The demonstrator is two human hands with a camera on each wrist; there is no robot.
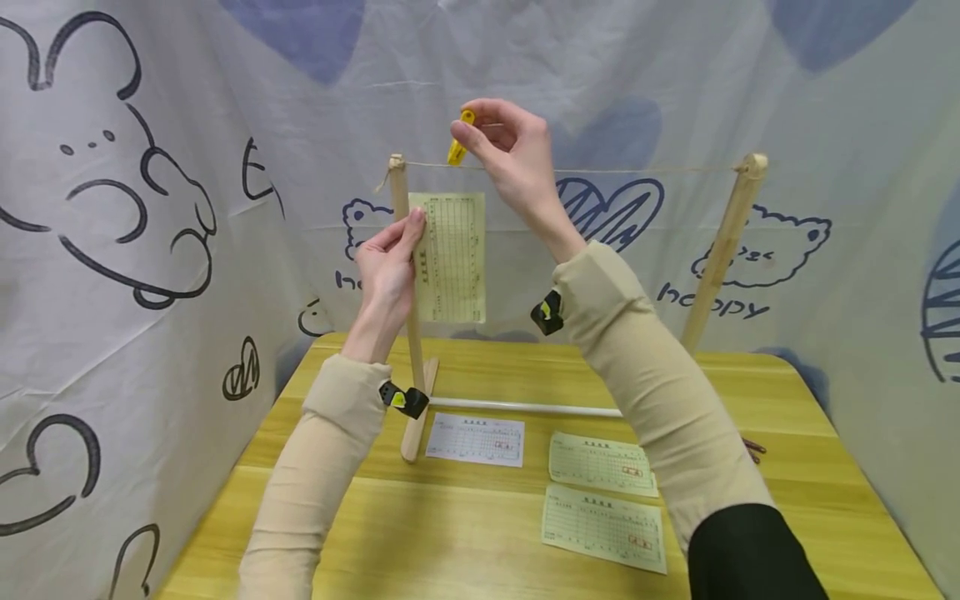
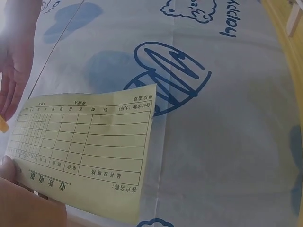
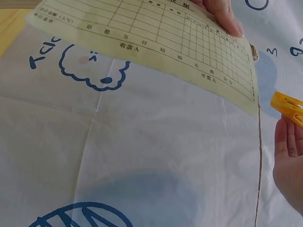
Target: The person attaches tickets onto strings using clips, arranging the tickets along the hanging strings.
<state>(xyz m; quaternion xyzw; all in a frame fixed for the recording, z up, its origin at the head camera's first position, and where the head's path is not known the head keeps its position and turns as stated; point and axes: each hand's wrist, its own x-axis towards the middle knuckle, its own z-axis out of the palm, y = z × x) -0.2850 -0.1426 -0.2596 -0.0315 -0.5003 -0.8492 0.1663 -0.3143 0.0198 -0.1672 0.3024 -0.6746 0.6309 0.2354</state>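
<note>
A string (image 1: 600, 170) runs between two wooden posts (image 1: 722, 250). My left hand (image 1: 390, 258) pinches the left edge of a pale yellow printed slip (image 1: 452, 258) and holds it upright just below the string, beside the left post (image 1: 408, 333). My right hand (image 1: 506, 158) pinches a yellow clothes peg (image 1: 460, 140) at the string, above the slip's top edge. The slip (image 2: 85, 151) fills the left wrist view; the right wrist view shows the slip (image 3: 156, 42), the string (image 3: 259, 165) and the peg (image 3: 286, 108).
On the yellow table (image 1: 450, 533) lie three more slips: a white one (image 1: 476, 439) by the stand's foot and two green ones (image 1: 600, 462) (image 1: 604, 527). A white rod (image 1: 525, 407) joins the posts' feet. Printed cloth (image 1: 150, 208) walls in the table.
</note>
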